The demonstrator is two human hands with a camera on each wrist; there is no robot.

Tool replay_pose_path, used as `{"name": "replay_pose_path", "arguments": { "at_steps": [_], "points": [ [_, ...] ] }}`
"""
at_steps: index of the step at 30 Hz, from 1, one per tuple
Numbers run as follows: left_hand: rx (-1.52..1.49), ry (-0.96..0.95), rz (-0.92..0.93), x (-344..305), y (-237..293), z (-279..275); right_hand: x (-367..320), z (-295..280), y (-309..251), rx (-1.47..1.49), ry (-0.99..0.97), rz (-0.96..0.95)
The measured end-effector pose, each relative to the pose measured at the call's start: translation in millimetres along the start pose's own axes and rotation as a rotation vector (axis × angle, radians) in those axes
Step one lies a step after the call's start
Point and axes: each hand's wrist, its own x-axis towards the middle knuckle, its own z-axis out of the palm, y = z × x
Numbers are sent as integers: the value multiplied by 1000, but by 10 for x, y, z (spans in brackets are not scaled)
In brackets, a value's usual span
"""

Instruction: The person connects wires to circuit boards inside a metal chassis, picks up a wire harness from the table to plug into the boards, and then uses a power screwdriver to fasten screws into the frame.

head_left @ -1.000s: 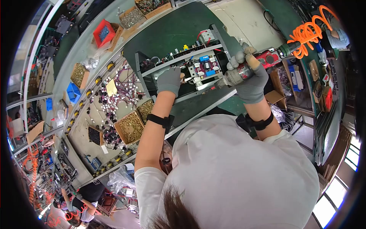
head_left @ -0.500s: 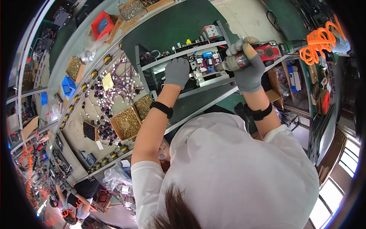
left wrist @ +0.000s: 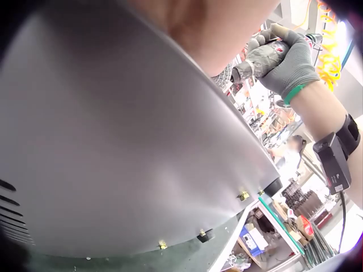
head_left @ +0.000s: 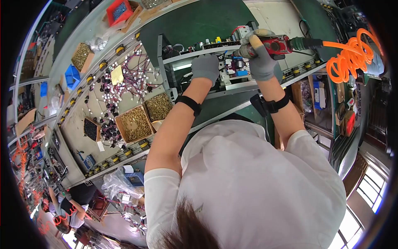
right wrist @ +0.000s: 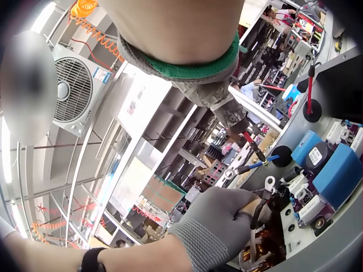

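Observation:
In the head view my gloved left hand (head_left: pixel 205 66) reaches into an open metal chassis (head_left: pixel 164 72). The right wrist view shows its thumb and fingers pinching a black cable with a ring terminal (right wrist: pixel 270 182). My gloved right hand (head_left: pixel 262 62) grips a red air screwdriver (head_left: pixel 275 46) with a grey wrapped nose. Its bit (right wrist: pixel 255 148) points at the chassis wall, close to a blue wire (right wrist: pixel 258 165) with another ring terminal. Beside the left hand sits a circuit board with blue components (right wrist: pixel 339 177). The left wrist view is mostly the chassis's outer panel (left wrist: pixel 136 147), hiding the left hand.
An orange coiled hose (head_left: pixel 350 58) trails right from the screwdriver. Left of the chassis lie a bundle of wired connectors (head_left: pixel 128 79), a box of brass-coloured parts (head_left: pixel 134 124) and a red bin (head_left: pixel 118 12). A green mat (head_left: pixel 195 20) lies behind the chassis.
The right hand has raised the screwdriver from the chassis's near edge toward its back rail, and the bit has swung away from me. The left hand has shifted slightly inside the chassis.

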Motion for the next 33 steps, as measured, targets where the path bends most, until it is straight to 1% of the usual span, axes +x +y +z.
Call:
{"name": "replay_pose_path", "arguments": {
  "at_steps": [2,6,8,11,15,17,18,20,21,23,24,26,29,31,33],
  "points": [
    [-2,-19,-3,7,9,-10,-1,34,60,32,-17,-50],
    [13,-18,11,10,4,14,9,11,144,-23,-36,-45],
    [19,-11,21,15,2,26,-2,34,173,-37,-29,3],
    [1,-12,6,16,2,23,12,26,234,-120,-60,-2],
    [-32,-19,-4,11,-2,10,-25,85,208,-138,-95,-6],
    [-55,-16,-10,9,0,5,-34,93,201,-127,-130,59],
    [-61,-21,-15,9,2,4,-38,81,209,-129,-132,60],
    [-69,-24,-24,20,-8,-6,-35,38,257,-162,-202,87],
    [-97,-44,-26,30,-22,-10,-29,24,291,-162,-207,89],
    [-124,-61,-31,35,-50,-16,-21,38,330,-289,-251,24],
    [-142,-53,-14,32,-58,-13,-17,57,316,-287,-256,24],
    [-161,-43,-2,22,-70,-15,-2,106,272,-324,-338,4],
    [-176,-39,1,23,-75,-31,17,56,354,-376,-301,24],
    [-194,-101,2,43,-76,-39,20,53,357,-383,-305,37],
    [-195,-91,1,53,-81,-14,18,72,380,-390,-307,52]
  ]
}}
